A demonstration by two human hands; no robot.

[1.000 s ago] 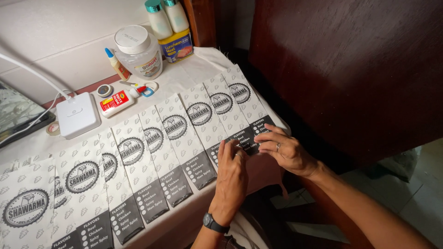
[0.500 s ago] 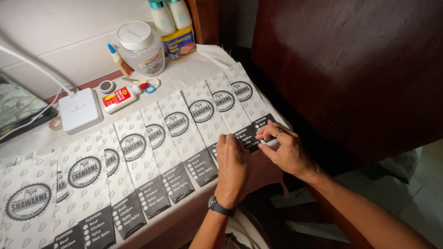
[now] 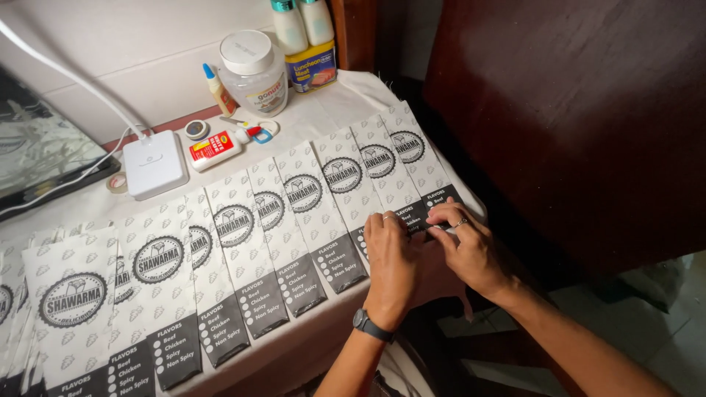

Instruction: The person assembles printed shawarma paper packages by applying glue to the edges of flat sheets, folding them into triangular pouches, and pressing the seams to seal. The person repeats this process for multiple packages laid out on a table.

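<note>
A home corner doing duty as a small food-packing station, by the look of it: a cloth-covered table [image 3: 331, 103] pushed against a tiled wall [image 3: 132, 44] carries a long overlapping row of printed paper sleeves [image 3: 294, 198] with tick-box panels. Behind them sit household bits, a plastic jar [image 3: 254, 73], a food tin [image 3: 311, 68], two bottles [image 3: 301, 22], a glue tube [image 3: 213, 149] and a small white device [image 3: 153, 163] on a cable. Dark wooden furniture [image 3: 573, 110] stands alongside, possibly a cabinet, though the dim light hides its shape.
</note>
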